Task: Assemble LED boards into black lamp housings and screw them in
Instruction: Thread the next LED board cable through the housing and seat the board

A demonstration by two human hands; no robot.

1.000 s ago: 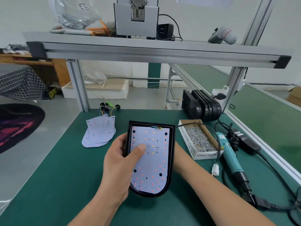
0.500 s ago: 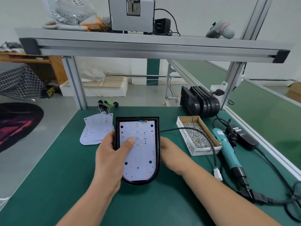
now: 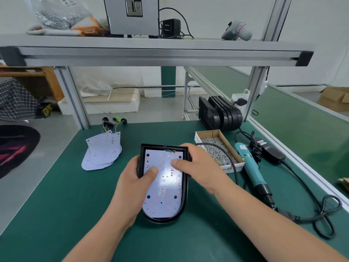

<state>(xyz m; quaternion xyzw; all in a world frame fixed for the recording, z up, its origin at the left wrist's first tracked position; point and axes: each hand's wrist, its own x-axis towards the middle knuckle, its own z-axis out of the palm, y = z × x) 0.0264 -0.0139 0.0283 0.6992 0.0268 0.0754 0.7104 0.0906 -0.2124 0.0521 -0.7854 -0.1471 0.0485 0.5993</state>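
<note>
Green bench (image 3: 56, 205) bears housing (image 3: 162, 220), left hand (image 3: 132, 184) and right hand (image 3: 200, 167) gripping edges.

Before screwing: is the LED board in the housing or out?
In. The LED board lies within the black housing rim; left hand and right hand grip the housing, thumbs on the board. Fully seated: cannot tell.

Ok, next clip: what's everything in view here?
mat: one, green, bench top
shelf: one, grey, overhead
housing: one, black, mid-mat, held
board: one, white, inside housing
spare boards: a stack, white, mat's left
spare housings: several, black, upright, back right
screw box: one, cardboard, right of housing
screwdriver: one, teal, right of box
adapter: one, black, far right
grey box: one, on shelf
bag: one, clear, shelf's left
left hand: grips housing's left side, thumb on board
right hand: grips housing's upper right, thumb on board
</note>
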